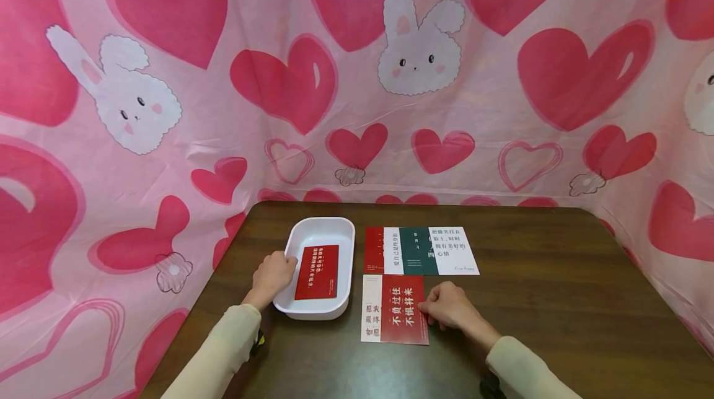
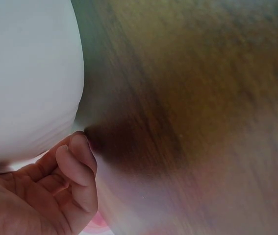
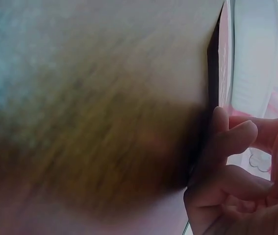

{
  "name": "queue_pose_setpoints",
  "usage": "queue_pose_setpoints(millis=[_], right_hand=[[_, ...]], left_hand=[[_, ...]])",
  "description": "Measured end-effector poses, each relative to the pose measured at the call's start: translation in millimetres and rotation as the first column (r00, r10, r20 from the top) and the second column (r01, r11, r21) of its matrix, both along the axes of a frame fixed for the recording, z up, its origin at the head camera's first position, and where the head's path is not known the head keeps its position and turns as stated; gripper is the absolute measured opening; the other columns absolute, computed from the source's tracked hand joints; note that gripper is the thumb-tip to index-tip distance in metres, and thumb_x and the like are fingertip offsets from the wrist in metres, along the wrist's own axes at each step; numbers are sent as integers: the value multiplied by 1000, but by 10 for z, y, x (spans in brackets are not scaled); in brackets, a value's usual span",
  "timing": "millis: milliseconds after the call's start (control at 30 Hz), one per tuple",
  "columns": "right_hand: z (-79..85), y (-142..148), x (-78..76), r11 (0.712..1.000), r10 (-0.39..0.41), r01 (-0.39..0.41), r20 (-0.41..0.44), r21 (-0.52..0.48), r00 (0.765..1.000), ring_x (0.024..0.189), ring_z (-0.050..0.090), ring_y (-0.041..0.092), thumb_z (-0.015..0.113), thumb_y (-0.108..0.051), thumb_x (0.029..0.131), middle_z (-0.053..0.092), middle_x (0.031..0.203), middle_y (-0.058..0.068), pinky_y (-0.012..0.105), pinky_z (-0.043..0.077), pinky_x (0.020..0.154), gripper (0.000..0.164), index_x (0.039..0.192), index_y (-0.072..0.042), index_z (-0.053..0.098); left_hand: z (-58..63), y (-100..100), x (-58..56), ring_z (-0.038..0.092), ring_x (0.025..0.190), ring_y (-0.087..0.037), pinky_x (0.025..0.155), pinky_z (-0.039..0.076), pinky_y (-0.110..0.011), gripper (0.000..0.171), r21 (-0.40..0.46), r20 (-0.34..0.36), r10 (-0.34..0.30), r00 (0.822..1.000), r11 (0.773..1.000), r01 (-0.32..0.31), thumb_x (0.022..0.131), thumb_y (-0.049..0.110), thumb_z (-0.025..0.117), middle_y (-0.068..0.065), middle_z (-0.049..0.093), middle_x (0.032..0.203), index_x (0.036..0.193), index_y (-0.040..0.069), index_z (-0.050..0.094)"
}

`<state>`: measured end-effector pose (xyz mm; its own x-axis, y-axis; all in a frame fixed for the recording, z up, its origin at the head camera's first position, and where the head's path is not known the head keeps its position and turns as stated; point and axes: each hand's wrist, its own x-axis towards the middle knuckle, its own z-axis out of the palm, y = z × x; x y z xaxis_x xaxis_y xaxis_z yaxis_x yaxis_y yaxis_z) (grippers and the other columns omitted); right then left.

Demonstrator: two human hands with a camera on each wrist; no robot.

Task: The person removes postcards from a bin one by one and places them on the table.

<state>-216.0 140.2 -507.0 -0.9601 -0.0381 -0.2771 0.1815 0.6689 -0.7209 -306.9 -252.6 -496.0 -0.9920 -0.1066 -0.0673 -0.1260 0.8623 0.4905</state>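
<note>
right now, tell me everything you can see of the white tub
The white tub is a shallow oblong with rounded corners, a rim and smooth, plastic-looking sides. It sits upright and open on the brown table, its long sides running away from the person, left of the laid-out cards. A red card with white writing lies inside. The left hand holds its left rim.

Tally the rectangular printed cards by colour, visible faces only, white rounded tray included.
Red rectangular printed cards: 3 (1 in the white rounded tray)
White or off-white rectangular printed cards: 3
Dark green rectangular printed card: 1
Total: 7
Fully covered cards can't be counted.
</note>
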Motion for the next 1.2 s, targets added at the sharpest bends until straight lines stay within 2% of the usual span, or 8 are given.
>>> queue_pose_setpoints(millis=[133,333,633,1000,1200], right_hand=[[7,7,-8,1000,20,-20,-1,-19,1000,44,52,14,78,-20,94,63,60,6,23,35,46,28,70,-9,69],[11,64,2,994,41,-39,15,-104,999,45,51,13,76,-21,96,65,61,6,23,35,45,26,74,-7,72],[41,170,-34,974,146,-134,57,-184,988,47,53,13,72,-20,100,66,65,7,22,35,46,25,80,-5,74],[31,109,-47,992,108,-105,39,-70,993,45,53,14,76,-22,97,65,61,6,23,35,45,28,74,-8,69],[32,84,-50,993,109,-109,22,-39,994,44,52,14,76,-21,97,63,60,6,23,35,44,29,71,-8,66]], left_hand=[[-3,-1,-1,65,72,-28,65,58,-48,33,-5,-2,4,1000,1000,-4,103,22,56,-14,63,79,104,-9,65],[0,1,8,64,71,-28,64,58,-48,33,-1,-4,4,1000,1000,-4,104,23,55,-14,64,79,103,-9,65],[5,5,7,65,72,-29,65,57,-49,33,-6,-9,3,1000,1000,-3,104,23,55,-14,64,79,103,-9,65],[0,8,7,65,73,-28,65,58,-49,35,-5,-3,11,1000,1000,-11,104,23,56,-14,65,80,107,-10,66],[-8,5,-11,66,74,-29,67,59,-51,34,-5,-5,11,1000,1000,-11,103,23,56,-14,66,82,106,-9,67]])
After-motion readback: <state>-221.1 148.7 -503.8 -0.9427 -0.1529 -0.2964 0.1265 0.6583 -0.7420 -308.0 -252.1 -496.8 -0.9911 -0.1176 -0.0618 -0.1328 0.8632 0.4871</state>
